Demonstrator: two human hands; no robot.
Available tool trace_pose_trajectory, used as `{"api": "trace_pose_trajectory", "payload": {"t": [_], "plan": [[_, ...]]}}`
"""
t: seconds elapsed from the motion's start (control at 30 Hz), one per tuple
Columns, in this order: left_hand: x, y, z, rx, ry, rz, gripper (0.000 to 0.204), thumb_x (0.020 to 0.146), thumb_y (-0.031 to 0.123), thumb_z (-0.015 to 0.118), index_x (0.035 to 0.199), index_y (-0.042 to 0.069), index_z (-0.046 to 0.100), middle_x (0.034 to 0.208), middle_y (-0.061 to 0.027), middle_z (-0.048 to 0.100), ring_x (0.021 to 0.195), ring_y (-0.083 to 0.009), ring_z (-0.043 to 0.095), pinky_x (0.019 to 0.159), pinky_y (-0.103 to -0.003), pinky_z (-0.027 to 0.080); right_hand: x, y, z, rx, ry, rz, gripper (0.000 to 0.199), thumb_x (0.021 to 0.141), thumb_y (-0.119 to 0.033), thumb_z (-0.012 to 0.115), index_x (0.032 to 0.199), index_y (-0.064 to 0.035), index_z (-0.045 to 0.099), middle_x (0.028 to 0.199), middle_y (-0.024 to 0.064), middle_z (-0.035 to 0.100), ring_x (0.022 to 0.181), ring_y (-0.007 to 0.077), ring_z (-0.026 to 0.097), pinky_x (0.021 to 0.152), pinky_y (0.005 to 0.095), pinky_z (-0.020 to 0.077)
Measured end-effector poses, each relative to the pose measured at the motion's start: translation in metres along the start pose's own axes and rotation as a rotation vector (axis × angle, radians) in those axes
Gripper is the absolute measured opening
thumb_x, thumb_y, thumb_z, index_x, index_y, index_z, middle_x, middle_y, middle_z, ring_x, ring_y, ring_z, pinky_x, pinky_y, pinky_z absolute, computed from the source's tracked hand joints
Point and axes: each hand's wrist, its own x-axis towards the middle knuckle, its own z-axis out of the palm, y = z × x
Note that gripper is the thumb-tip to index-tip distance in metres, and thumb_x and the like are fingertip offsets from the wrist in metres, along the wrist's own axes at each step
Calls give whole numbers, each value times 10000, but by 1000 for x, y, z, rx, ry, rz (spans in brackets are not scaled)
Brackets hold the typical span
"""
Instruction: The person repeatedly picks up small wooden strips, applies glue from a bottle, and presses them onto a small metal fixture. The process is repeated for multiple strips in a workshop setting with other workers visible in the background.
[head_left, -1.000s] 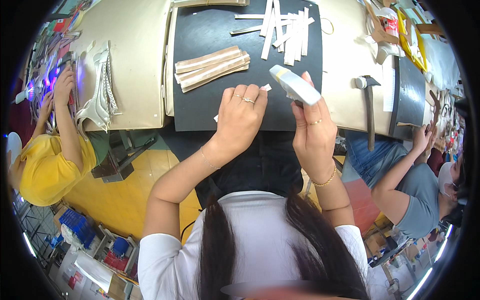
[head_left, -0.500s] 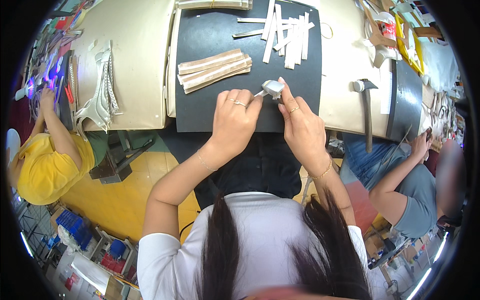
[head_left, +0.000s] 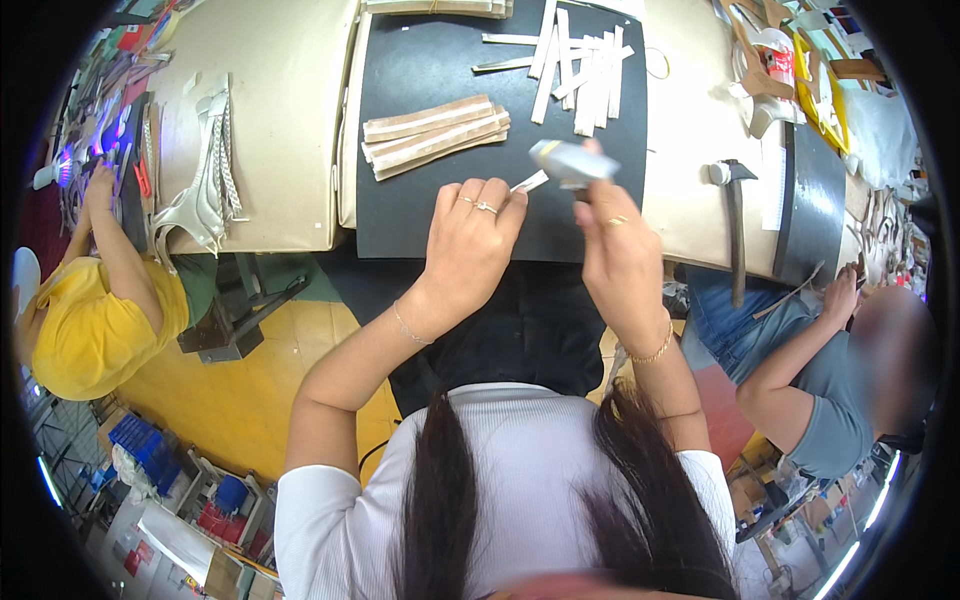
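Note:
My left hand (head_left: 468,240) is closed, its thumb and fingers pinching a short white strip (head_left: 537,180) that sticks out toward the right. To its right, my right hand (head_left: 625,260) grips a small pale grey-white object (head_left: 568,160) with a yellowish band, smeared by motion; its exact kind cannot be made out. Both hands are above the near part of a black board (head_left: 420,215). Beyond the left hand lies a stack of brown strips with white bands (head_left: 437,140). Several loose white strips (head_left: 598,90) lie crossed at the board's far right.
A hammer (head_left: 736,210) lies right of the board, its handle past the table edge. Pale woven straps (head_left: 207,180) rest on the left table section (head_left: 280,120). A person in yellow (head_left: 105,320) sits at left, another in grey-blue (head_left: 830,400) at right.
My right hand has moved slightly right with the grey-white object, away from my left hand. More of the white strip now shows beyond my left fingertips; the left hand has barely moved.

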Motion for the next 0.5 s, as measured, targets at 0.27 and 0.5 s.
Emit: {"api": "trace_pose_trajectory", "payload": {"t": [0.27, 0.5], "plan": [[0, -5, 4, -141, 62, -86, 238, 818, 29, 745, 1055, 43, 729, 914, -54, 619, 855, -242, 602, 792, -373, 440, 2, 1, 2, 2, -67, 53, 613, 957, -54, 659, 1536, -178, 498, 819, 103, 590, 659, 321, 611, 601, 429, 503], [19, 1, 12, -175, 34, -305, 237, 826, 135, 814, 1029, 57, 721, 963, -84, 627, 917, -279, 602, 823, -384, 448, -3, 24, -16, 121, 197, 190, 493, 889, -40, 746, 1369, -89, 647, 919, 122, 687, 778, 281, 669, 712, 379, 537]]}}
